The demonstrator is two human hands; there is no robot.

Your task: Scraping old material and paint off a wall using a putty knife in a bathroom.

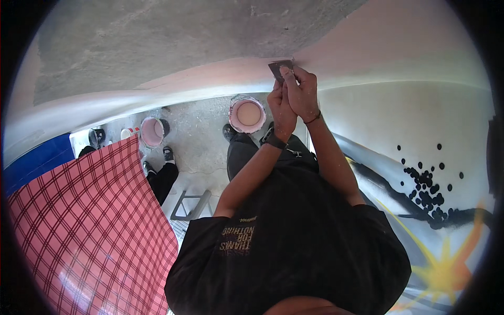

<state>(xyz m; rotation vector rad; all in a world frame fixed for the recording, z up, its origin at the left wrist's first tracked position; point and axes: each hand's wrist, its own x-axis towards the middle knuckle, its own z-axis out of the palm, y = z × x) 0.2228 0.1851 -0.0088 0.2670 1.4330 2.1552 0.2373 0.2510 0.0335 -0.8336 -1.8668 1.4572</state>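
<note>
The right hand [303, 93] grips a dark, flat scraper [275, 69], thumb lying over its face. The left hand [281, 111] is tucked against it just below; its fingers are partly hidden, so I cannot tell whether they also clasp the tool. The scraper is at the upper centre of the frame, against the wall, where a grey area [157, 44] meets a pale pink coat [388, 47].

Judging by the surface, the work looks partway along: pink runs across the upper right and in a band under the grey, while a broad grey stretch across the upper left and top looks uncoated. How finished the pink part is, I cannot tell.

Below the hands, at the centre, a bucket [234, 116] on the floor holds a pale pinkish mix, so material seems to remain. A second bucket [151, 131], pink inside, stands left of centre, near another person's shoes [168, 154]. A red checked sheet [94, 210] fills the lower left, with a blue panel [39, 164] above it and a grey metal frame [197, 205] to its right. At the right, a side wall [362, 107] carries black dots and a yellow burst.
</note>
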